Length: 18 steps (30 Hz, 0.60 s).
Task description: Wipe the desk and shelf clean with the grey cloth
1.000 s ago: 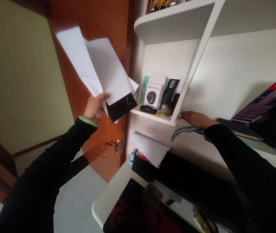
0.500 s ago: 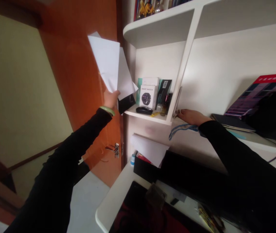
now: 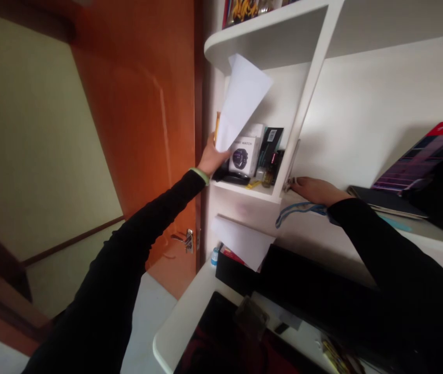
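Observation:
My left hand [image 3: 214, 156] is closed on folded sheets of white paper [image 3: 245, 96], held upright at the left end of a small shelf compartment. An orange-yellow strip [image 3: 217, 127] shows beside the paper, just above my fingers. The paper partly covers a white smart watch box [image 3: 244, 158]. A black glossy object [image 3: 237, 178] lies in front of that box. Right of the divider, my right hand [image 3: 315, 188] is on the shelf, its fingers curled at a small object I cannot make out. A blue strap [image 3: 297, 209] hangs over the shelf edge below it.
Small bottles [image 3: 267, 178] and a dark box [image 3: 271, 145] stand by the divider. At left is an orange door [image 3: 159, 130] with a metal handle [image 3: 187, 240]. Below, a desk [image 3: 182, 322] carries a black box [image 3: 234, 274] with papers. A notebook [image 3: 385, 201] lies right.
My left hand has moved right with the paper, from in front of the door to the compartment. The dark item seen under the paper is now mostly hidden. My right hand stays by the divider.

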Each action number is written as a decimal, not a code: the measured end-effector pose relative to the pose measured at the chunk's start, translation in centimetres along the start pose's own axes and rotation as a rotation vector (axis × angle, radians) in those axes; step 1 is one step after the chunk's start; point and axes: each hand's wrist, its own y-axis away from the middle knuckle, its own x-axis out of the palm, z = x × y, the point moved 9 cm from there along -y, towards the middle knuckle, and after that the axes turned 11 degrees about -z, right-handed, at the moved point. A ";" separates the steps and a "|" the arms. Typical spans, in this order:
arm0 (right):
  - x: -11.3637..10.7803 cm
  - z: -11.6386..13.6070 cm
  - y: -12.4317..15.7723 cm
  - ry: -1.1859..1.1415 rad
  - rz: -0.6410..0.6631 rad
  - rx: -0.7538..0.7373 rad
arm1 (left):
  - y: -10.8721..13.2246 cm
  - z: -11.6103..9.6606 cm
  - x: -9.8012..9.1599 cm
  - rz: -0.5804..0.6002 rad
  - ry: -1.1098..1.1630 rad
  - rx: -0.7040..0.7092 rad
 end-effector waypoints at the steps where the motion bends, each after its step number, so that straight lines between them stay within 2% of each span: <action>1: 0.1 -0.1 0.0 -0.003 0.012 0.007 | 0.5 -0.1 0.3 0.027 -0.001 0.052; 4: 0.2 -0.1 0.1 0.001 0.026 0.011 | 1.9 -0.1 1.0 0.093 0.010 0.182; 6: 0.1 0.0 0.2 0.006 0.027 0.007 | 2.3 0.4 1.4 0.134 0.027 0.215; 13: -0.2 0.1 0.5 -0.016 0.038 0.042 | 1.8 2.3 3.8 0.329 0.023 0.245; 18: -0.1 0.1 0.5 -0.008 0.032 0.023 | 2.1 3.9 3.5 0.326 0.040 0.188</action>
